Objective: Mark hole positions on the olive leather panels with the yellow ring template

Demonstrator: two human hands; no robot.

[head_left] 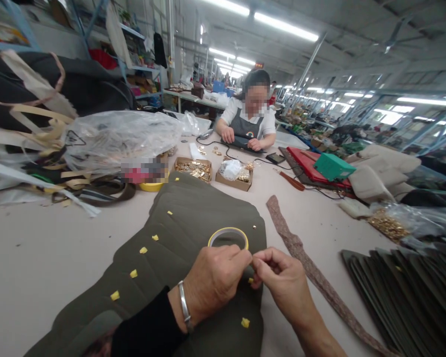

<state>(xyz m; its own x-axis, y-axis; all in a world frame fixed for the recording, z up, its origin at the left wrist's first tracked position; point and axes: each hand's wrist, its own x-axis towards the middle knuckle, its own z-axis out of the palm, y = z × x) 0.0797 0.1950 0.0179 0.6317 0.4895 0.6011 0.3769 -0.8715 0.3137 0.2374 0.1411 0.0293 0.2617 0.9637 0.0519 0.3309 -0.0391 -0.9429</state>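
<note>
My left hand [219, 275], with a silver bangle at the wrist, is closed around a roll of yellow tape [228, 232] whose ring stands up above the knuckles. Close against it, my right hand [282, 280] pinches thumb and forefinger together; whatever lies between them is too small to make out. Both hands are over a fanned stack of dark olive panels [208, 203]. Small yellow tape pieces [143, 250] dot the panels' edges, one of them [245, 323] below my hands. A small gold-coloured fitting [254, 227] shows near the top panel's right corner.
Cardboard boxes of gold-coloured hardware [193, 168] stand beyond the panels. A brown mottled strip [301, 253] lies to the right, near another panel stack [397, 292]. Plastic bags [122, 139] and straps crowd the left. Across the table sits a co-worker [249, 114] handling a dark piece.
</note>
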